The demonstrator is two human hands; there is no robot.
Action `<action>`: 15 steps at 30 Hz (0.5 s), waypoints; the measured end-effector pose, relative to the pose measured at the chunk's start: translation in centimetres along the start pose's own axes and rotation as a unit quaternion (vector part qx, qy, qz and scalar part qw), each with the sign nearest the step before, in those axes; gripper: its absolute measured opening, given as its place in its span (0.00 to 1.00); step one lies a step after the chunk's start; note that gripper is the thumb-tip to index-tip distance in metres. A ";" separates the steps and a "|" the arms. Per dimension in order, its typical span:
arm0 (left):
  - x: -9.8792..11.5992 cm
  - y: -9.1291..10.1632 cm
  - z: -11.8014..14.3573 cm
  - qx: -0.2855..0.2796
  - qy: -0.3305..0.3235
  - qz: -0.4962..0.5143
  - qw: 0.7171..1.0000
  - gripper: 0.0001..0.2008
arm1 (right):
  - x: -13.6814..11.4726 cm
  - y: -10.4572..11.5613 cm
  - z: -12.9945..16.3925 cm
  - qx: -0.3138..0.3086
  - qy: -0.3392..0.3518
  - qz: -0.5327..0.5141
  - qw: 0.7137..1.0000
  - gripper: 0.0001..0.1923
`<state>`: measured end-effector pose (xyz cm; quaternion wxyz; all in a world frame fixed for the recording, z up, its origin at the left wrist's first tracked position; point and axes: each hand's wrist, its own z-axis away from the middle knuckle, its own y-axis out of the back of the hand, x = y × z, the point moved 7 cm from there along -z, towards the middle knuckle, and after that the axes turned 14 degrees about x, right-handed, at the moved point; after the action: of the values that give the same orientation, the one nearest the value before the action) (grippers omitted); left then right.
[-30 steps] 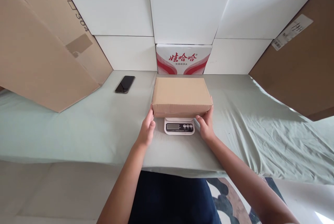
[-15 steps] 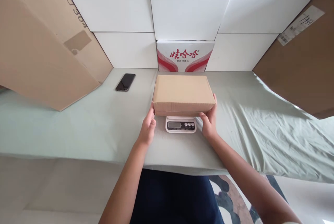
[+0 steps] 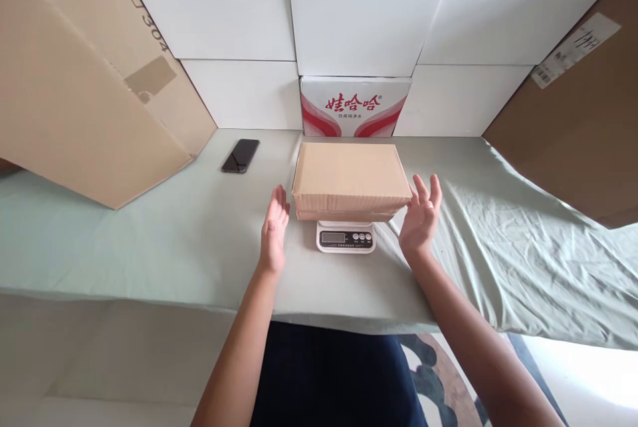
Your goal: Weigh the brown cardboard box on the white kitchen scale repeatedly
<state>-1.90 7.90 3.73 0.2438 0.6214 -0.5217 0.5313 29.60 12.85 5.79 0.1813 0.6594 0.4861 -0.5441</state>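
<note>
A closed brown cardboard box (image 3: 351, 171) rests on a white digital scale (image 3: 345, 248). The scale's front panel, with a display and several buttons, juts out below the box; its platform is mostly hidden. Just left of the box, and apart from it, is my left hand (image 3: 274, 229), open with its fingers extended. My right hand (image 3: 420, 218) is open at the box's right side, fingers spread and holding nothing. Whether one of its fingertips still touches the box's corner I cannot tell.
A black smartphone (image 3: 240, 155) lies on the green cloth (image 3: 164, 248) to the left. Large cardboard panels stand at left (image 3: 100, 95) and right (image 3: 563, 115). Behind the box are a white-and-red printed carton (image 3: 355, 108) and white panels (image 3: 239, 95).
Both hands have let go of the cardboard box and moved outward, the left hand to the left and the right hand to the right. The box stays on the scale.
</note>
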 end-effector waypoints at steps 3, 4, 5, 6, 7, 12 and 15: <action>0.0 -0.1 0.1 -0.003 -0.003 -0.007 1.000 0.38 | 0.6 -0.1 0.0 -0.001 -0.019 -0.003 1.000 0.33; 0.0 -0.1 0.1 -0.006 -0.002 -0.007 1.000 0.38 | 0.8 -0.1 0.0 0.000 -0.028 -0.005 1.000 0.33; -0.1 -0.2 0.1 -0.010 0.000 -0.008 1.000 0.38 | 1.0 -0.1 0.0 0.000 -0.037 -0.010 0.999 0.32; -0.1 -0.2 0.2 -0.015 0.002 -0.010 1.000 0.38 | 1.2 -0.1 0.0 0.002 -0.046 -0.017 0.999 0.32; -0.2 -0.3 0.2 -0.019 0.004 -0.012 1.000 0.38 | 1.4 -0.1 0.0 0.004 -0.054 -0.025 0.998 0.32; -0.3 -0.9 0.6 -0.045 0.019 -0.028 0.998 0.42 | 2.0 -0.6 0.5 -0.026 -0.061 -0.042 0.997 0.33; -0.4 -1.2 0.9 -0.058 0.031 -0.047 0.997 0.42 | 2.2 -1.0 1.1 -0.066 -0.035 -0.016 0.997 0.33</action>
<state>-0.36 7.70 3.39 0.3208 0.6133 -0.5139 0.5069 28.00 13.44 3.79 0.2329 0.6185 0.5247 -0.5366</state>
